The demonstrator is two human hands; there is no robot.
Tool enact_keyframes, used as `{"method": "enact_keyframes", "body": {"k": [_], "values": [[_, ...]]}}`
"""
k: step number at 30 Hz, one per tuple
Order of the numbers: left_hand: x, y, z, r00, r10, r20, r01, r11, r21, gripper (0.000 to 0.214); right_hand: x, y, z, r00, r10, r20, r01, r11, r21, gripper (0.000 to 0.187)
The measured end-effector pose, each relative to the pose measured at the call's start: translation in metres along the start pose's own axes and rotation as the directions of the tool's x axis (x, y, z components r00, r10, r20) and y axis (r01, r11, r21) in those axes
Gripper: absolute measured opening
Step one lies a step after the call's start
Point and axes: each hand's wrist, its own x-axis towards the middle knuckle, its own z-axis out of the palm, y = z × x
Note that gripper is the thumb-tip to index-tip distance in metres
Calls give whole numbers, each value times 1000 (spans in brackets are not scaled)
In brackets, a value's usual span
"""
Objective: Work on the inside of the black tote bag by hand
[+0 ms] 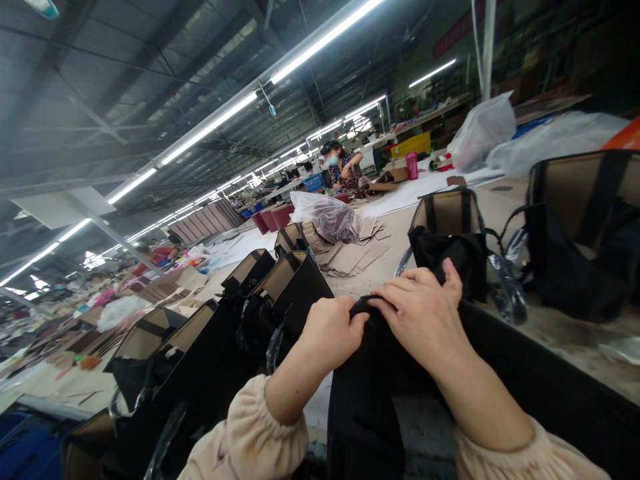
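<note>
Both hands pinch the upper edge of a black fabric piece [367,400] that hangs down in front of me, perhaps part of a bag. My left hand [327,333] is closed on the edge with thumb and fingers. Close beside it, my right hand [420,313] grips the same edge, its little finger raised. Beyond my right hand stands a black bag [447,213] with a tan lining and dark straps. To the left are more open black bags [295,280] with tan insides. The lower part of the held fabric merges with dark material around it.
Flat tan boards [355,257] lie on the table near a clear plastic bag [327,217]. A larger black bag [583,227] stands at right, clear plastic sheeting [565,140] behind it. A pink cup [411,165] and a co-worker [343,167] are farther back. A blue bin [30,440] sits lower left.
</note>
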Motion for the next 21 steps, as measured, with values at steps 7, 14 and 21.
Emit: {"method": "enact_keyframes", "body": {"k": [7, 14, 21], "values": [[3, 0, -4, 998, 33, 59, -32, 999, -23, 14, -2, -4, 1, 1000, 12, -4, -12, 1000, -3, 10], [1, -2, -7, 993, 86, 79, -78, 993, -93, 9, -3, -4, 1, 1000, 30, 7, -30, 1000, -1, 10], [5, -1, -9, 996, 21, 82, -15, 997, -79, 37, -2, -3, 2, 1000, 6, -22, -7, 1000, -5, 12]]}}
